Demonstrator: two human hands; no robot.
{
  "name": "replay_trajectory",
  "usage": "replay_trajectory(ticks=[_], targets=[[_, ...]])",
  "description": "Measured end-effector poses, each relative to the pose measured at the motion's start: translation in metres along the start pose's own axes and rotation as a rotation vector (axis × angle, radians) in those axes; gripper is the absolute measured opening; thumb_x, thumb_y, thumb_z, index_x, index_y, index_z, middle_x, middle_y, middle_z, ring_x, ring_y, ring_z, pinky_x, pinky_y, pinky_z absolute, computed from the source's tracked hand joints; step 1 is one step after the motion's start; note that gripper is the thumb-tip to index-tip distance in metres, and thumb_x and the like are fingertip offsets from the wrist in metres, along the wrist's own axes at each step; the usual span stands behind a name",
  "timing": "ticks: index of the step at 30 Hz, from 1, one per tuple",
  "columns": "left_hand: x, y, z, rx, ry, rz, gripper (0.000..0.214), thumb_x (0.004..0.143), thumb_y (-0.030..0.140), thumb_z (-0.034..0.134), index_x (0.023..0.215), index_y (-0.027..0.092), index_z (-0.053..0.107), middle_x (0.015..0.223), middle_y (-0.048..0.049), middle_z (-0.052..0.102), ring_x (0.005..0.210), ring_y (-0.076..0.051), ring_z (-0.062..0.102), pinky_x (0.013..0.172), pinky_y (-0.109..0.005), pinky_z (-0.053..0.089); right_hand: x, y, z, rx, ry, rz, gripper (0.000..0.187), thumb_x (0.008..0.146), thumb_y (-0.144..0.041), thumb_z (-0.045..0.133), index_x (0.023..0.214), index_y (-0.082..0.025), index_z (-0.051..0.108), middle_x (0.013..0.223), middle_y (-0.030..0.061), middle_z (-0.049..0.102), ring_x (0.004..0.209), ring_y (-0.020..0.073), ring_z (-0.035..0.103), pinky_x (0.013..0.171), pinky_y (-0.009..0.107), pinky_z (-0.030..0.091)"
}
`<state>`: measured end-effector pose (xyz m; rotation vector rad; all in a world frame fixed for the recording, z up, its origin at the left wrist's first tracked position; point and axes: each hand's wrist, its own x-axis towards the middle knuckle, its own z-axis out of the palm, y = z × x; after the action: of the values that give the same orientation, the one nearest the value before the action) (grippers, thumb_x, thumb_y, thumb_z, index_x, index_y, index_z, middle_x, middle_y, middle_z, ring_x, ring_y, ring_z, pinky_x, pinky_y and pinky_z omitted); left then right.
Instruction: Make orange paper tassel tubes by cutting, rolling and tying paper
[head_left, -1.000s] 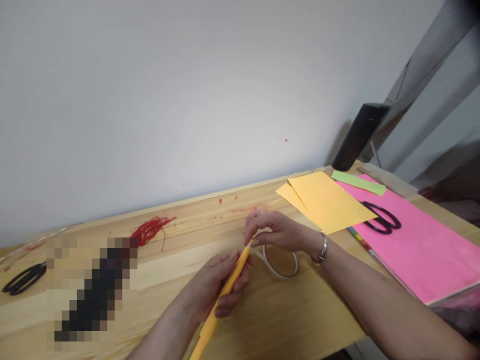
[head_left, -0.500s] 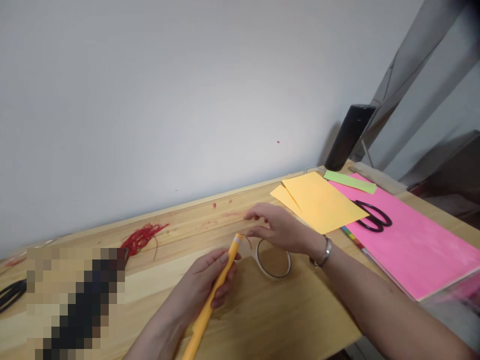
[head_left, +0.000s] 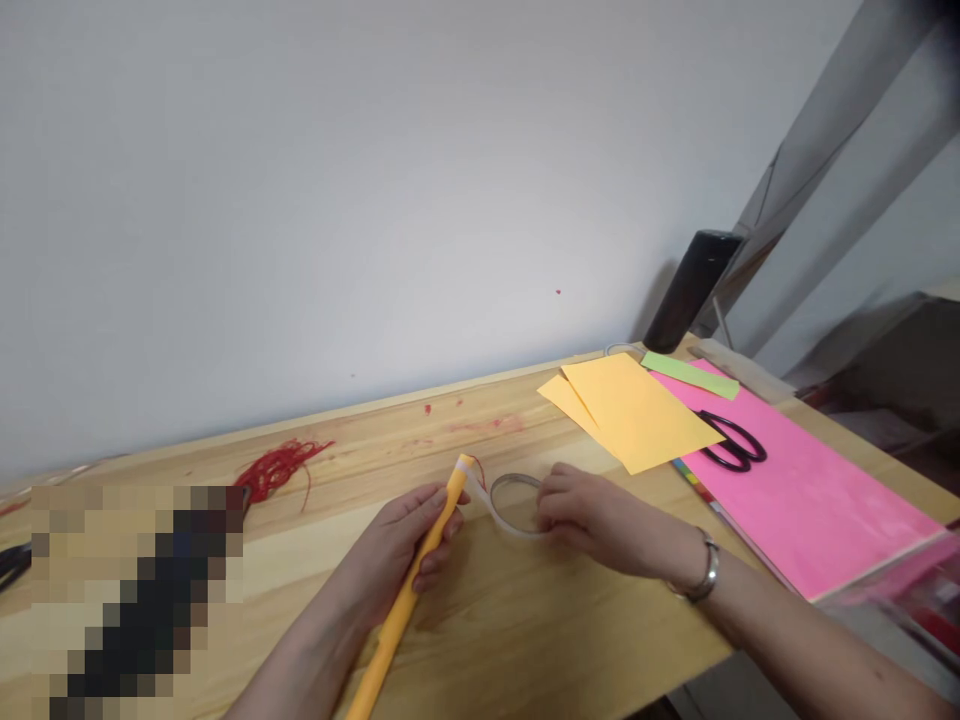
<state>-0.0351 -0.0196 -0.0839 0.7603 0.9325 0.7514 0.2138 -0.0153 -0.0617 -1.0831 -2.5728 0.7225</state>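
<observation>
My left hand [head_left: 424, 540] is wrapped round a rolled yellow paper tube [head_left: 401, 610], which slants from the lower edge up to the middle of the view. Near the tube's top end sits a band of whitish tape, and a short red thread [head_left: 480, 470] pokes out there. A strip of tape runs from that end to a tape roll [head_left: 501, 522] standing just to the right. My right hand [head_left: 592, 515] pinches the right side of the roll with its fingers closed, a bracelet on the wrist.
Yellow paper sheets [head_left: 637, 410], black-handled scissors [head_left: 739, 445], a green strip [head_left: 690, 375] and pink paper [head_left: 810, 510] lie at the right. A black cylinder [head_left: 690, 290] stands by the wall. Red thread [head_left: 277, 470] is bunched at the left, beside a blurred-out patch.
My right hand has moved down and right from above the tube's end and closed on the tape roll. A strip of tape now stretches between roll and tube. The left hand keeps its hold.
</observation>
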Motion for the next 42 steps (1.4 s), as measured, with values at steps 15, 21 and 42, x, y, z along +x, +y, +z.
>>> replay_trajectory(ticks=[15, 21, 42], targets=[[0.001, -0.002, 0.003, -0.01, 0.007, -0.008, 0.021, 0.082, 0.036, 0.055, 0.085, 0.016, 0.058, 0.067, 0.0033, 0.049, 0.038, -0.001, 0.033, 0.032, -0.014, 0.022, 0.032, -0.016, -0.091, 0.067, 0.251, 0.054, 0.025, 0.088, -0.036, 0.045, 0.079, -0.018, 0.06, 0.062, -0.0021, 0.051, 0.056, 0.0094, 0.04, 0.052, 0.022, 0.031], [-0.001, 0.001, 0.004, 0.017, 0.043, -0.045, 0.028, 0.081, 0.042, 0.054, 0.088, 0.016, 0.061, 0.046, 0.0063, 0.039, 0.036, -0.003, 0.029, 0.034, -0.014, 0.019, 0.018, -0.012, -0.087, 0.087, 0.2, 0.098, 0.025, 0.088, -0.036, 0.044, 0.084, -0.019, 0.062, 0.068, -0.001, 0.056, 0.06, 0.0103, 0.045, 0.055, 0.022, 0.034], [-0.001, 0.008, 0.006, -0.143, -0.014, 0.107, 0.017, 0.083, 0.031, 0.054, 0.082, 0.014, 0.056, 0.061, 0.0022, 0.045, 0.047, -0.005, 0.038, 0.032, -0.011, 0.023, 0.009, -0.025, -0.075, 0.046, 0.117, 0.056, 0.02, 0.086, -0.032, 0.048, 0.086, -0.02, 0.064, 0.074, -0.0001, 0.062, 0.064, 0.0113, 0.051, 0.058, 0.023, 0.037]])
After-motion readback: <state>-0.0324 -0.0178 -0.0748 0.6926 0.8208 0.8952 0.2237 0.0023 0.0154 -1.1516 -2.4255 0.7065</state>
